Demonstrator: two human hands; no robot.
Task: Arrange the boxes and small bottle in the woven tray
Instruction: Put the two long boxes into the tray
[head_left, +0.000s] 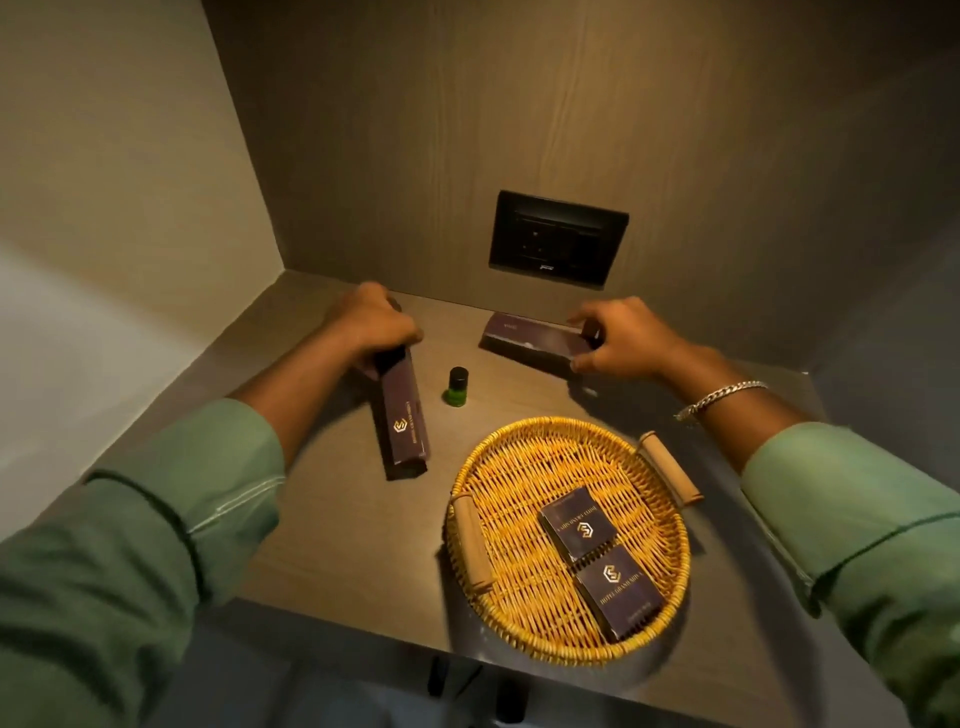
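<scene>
A round woven tray (519, 457) with two wooden handles sits on the counter at the front right. Two small dark boxes (576, 525) (621, 592) lie flat inside it, side by side. A long dark box (405, 421) lies on the counter left of the tray; my left hand (371, 325) grips its far end. A second long dark box (530, 338) lies near the back wall, and my right hand (618, 338) holds its right end. A small green bottle (457, 387) with a black cap stands upright between the two long boxes.
The counter (337, 530) is a grey-brown shelf in a niche, closed by a wall on the left and a wood-grain back panel. A black socket plate (558, 239) is set in the back panel above the second long box. The counter's front edge runs just below the tray.
</scene>
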